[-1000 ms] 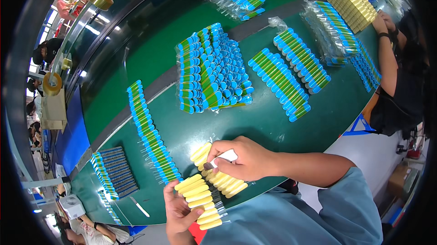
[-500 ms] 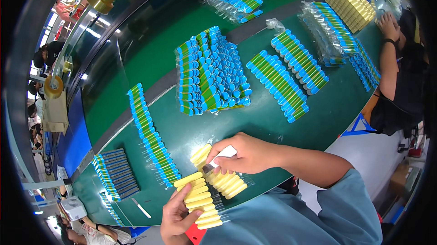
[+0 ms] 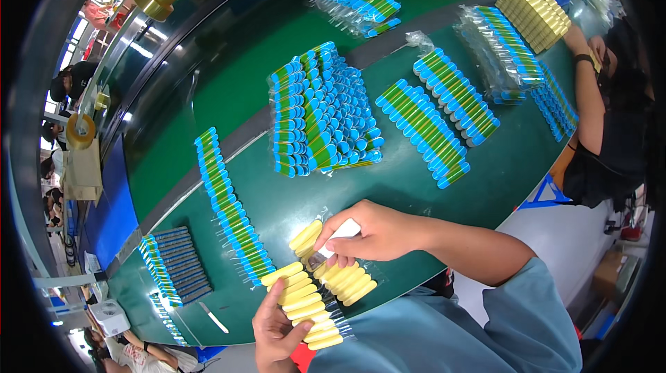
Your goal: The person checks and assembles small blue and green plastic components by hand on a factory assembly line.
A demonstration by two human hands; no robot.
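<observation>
My left hand (image 3: 274, 328) is closed on a row of yellow rounded handles (image 3: 305, 301) at the table's near edge, with thin metal shafts sticking out on their right side. My right hand (image 3: 368, 234) grips a white-handled scraper (image 3: 345, 232), its metal blade pointing down and left between the yellow rows. Under and beside the blade lies a second group of yellow handles (image 3: 349, 283) on the table, seemingly in clear plastic. A few more yellow handles (image 3: 305, 236) show left of my right fingers; the blade tip is partly hidden.
On the green table (image 3: 277, 200) stand a big pile of blue-and-green cards (image 3: 322, 109), a long card row (image 3: 232, 206) and more card rows (image 3: 423, 130). A slim white-handled knife (image 3: 214, 317) lies at left. A co-worker's arm (image 3: 590, 96) reaches in beside yellow stacks (image 3: 533, 16).
My left hand and its yellow row have shifted slightly, and the shafts show more. The scraper's blade has tilted a little. At far right the co-worker's hands have moved apart.
</observation>
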